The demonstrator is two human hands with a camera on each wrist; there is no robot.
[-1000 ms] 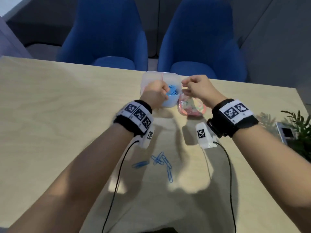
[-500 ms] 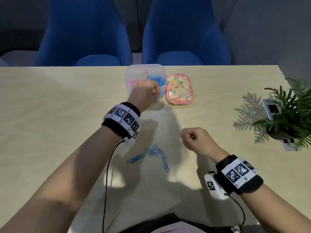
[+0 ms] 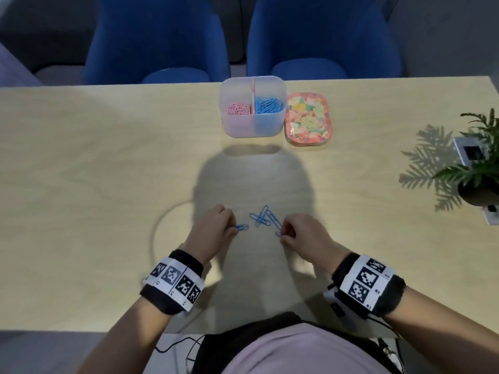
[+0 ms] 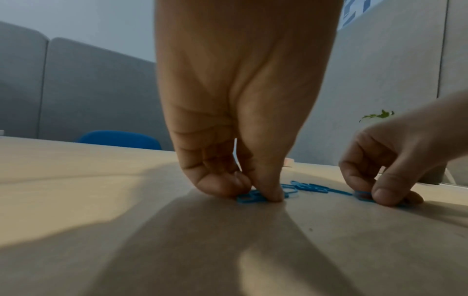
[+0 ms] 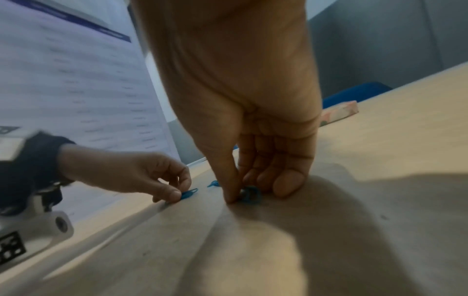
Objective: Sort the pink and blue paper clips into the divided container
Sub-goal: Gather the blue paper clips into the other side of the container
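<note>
Several blue paper clips (image 3: 261, 220) lie on the wooden table near its front edge. My left hand (image 3: 234, 228) pinches one blue clip (image 3: 242, 227) against the table, seen close in the left wrist view (image 4: 249, 197). My right hand (image 3: 283, 235) pinches the near end of another blue clip (image 3: 278, 233), shown in the right wrist view (image 5: 250, 195). The clear divided container (image 3: 252, 130) stands at the back, pink clips (image 3: 239, 108) in its left half and blue clips (image 3: 269, 105) in its right half.
A floral lid or tin (image 3: 307, 118) lies right of the container. A potted plant (image 3: 478, 168) and a small device (image 3: 471, 151) stand at the right edge. Two blue chairs (image 3: 156, 41) are behind the table. A cable loop (image 3: 159, 228) lies left of my left hand.
Both hands came back from the container to the loose clips near the front edge. The left left the container's rim; each hand now pinches a blue clip.
</note>
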